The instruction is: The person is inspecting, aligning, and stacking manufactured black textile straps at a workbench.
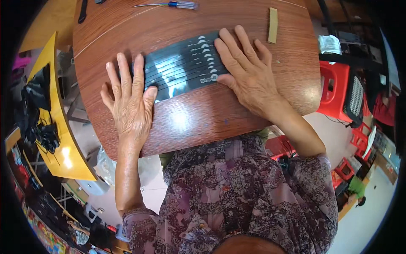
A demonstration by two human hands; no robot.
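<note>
A flat black pack of thin tools (182, 67), glossy under clear plastic, lies on a brown wooden table (198, 114). My left hand (129, 99) rests flat on the pack's left end, fingers spread. My right hand (243, 70) lies flat on its right end, thumb along the lower edge. Neither hand grips anything.
A screwdriver with a blue and clear handle (171, 4) lies at the table's far edge. A small tan block (273, 25) sits far right. A yellow table (63, 139) with black cables stands to the left. Red plastic stools (336, 89) stand to the right.
</note>
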